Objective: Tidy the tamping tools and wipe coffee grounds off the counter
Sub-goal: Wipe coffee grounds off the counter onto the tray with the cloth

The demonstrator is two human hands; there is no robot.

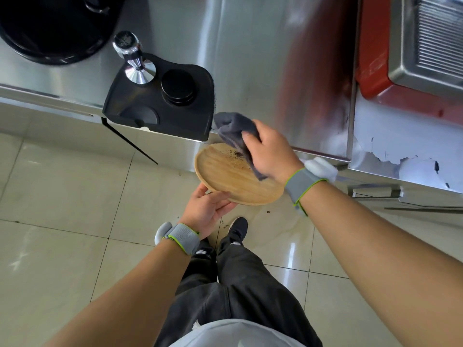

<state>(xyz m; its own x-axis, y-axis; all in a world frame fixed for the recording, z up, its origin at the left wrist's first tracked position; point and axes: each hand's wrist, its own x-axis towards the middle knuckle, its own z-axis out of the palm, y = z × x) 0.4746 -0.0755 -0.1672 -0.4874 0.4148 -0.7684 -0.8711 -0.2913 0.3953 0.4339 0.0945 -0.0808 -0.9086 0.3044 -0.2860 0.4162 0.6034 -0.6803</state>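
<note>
My left hand [209,209] holds a round wooden plate [225,176] from below, just under the front edge of the steel counter [250,58]. Dark coffee grounds [234,155] lie on the plate's far side. My right hand [269,151] grips a grey cloth [231,127] that hangs over the counter edge onto the plate. On the counter's front left sits a black tamping mat [200,108]. A silver tamper [136,63] with a clear knob stands on it, beside a black round distributor [178,86].
A large black round container [55,28] stands at the back left of the counter. A red and steel espresso machine [413,58] fills the right side. Beige floor tiles [62,196] lie below, with a few specks near my shoe [236,230].
</note>
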